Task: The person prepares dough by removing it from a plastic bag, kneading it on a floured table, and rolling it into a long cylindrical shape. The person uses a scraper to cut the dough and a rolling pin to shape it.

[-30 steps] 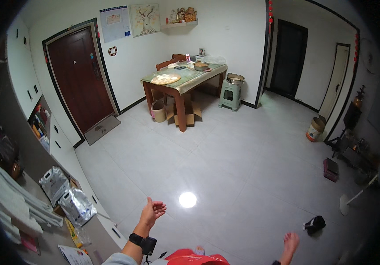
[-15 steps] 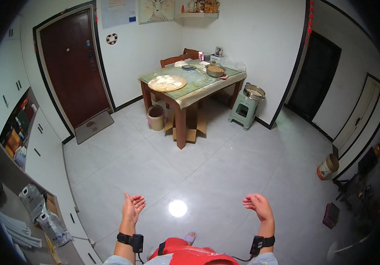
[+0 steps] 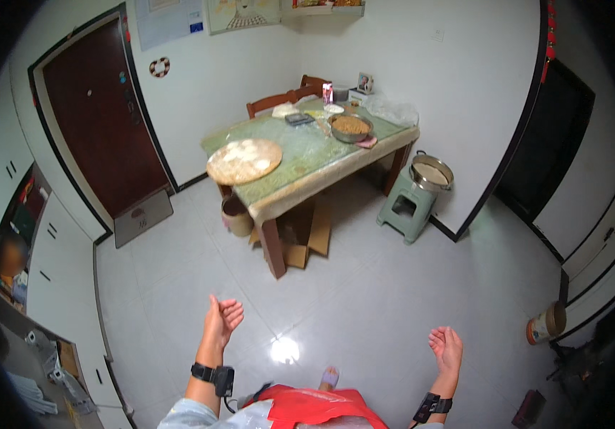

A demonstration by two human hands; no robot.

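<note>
My left hand (image 3: 223, 319) is held out over the floor, thumb apart from loosely bent fingers, and holds nothing. Out to the right, my right hand (image 3: 447, 347) is also bare, its fingers loosely curved and open. Neither hand touches anything. Ahead of them stands a table (image 3: 294, 156) with a green top. On its near left corner lies a round wooden board (image 3: 244, 170) with pale, flat dough pieces on it. A metal bowl (image 3: 351, 129) of brown crumbly filling sits toward the right side. Behind it are a dark flat device (image 3: 299, 119) and a pinkish carton (image 3: 327, 94).
Right of the table, a green stool (image 3: 406, 209) carries a metal steamer pot (image 3: 432, 174). Under the table are a bucket (image 3: 236, 217) and an open cardboard box (image 3: 317, 232). Cabinets (image 3: 64, 275) line the left; another bucket (image 3: 546, 323) stands at right.
The table and stool appear larger and nearer as I move forward. My right hand has shifted right and lower in view; the left hand stays about level. Both hands remain free of objects.
</note>
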